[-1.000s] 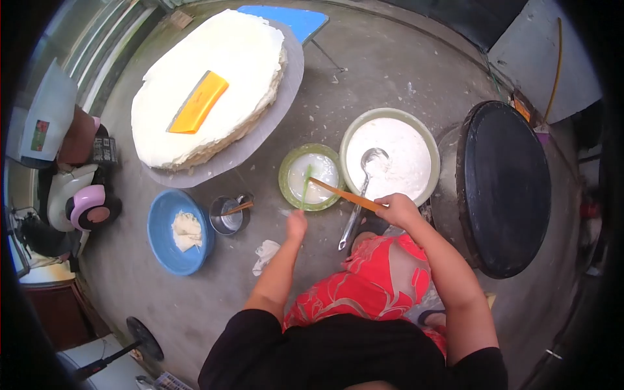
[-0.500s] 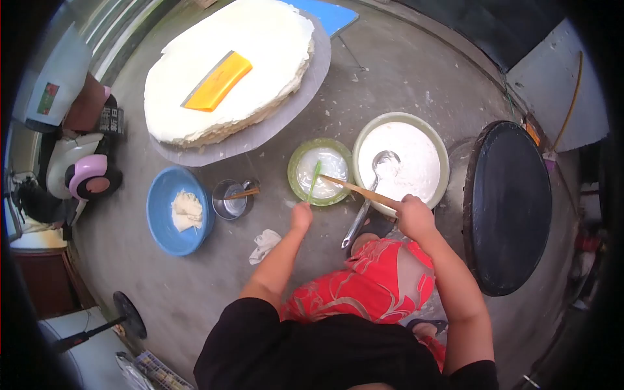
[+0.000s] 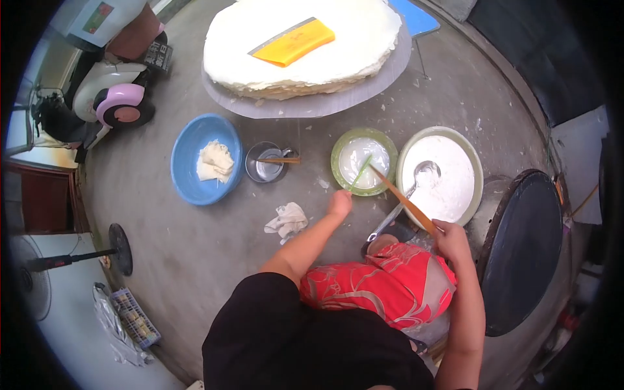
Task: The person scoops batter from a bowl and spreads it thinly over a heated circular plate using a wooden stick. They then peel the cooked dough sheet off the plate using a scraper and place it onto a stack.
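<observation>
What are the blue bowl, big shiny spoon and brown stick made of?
The blue bowl looks like smooth plastic, one even colour all over. The spoon seems polished metal, silvery with bright glints. The stick in the right hand is probably plain wood, from its orange-brown colour.

Gray floor, blue basin, metal cup, crumpled pale cloth, green bowl beside larger pale-rimmed bowl

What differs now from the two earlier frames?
Only the view has clearly turned. Nothing was taken hold of or let go: the left hand keeps the green stick, the right hand the wooden spatula, at the green bowl.
</observation>
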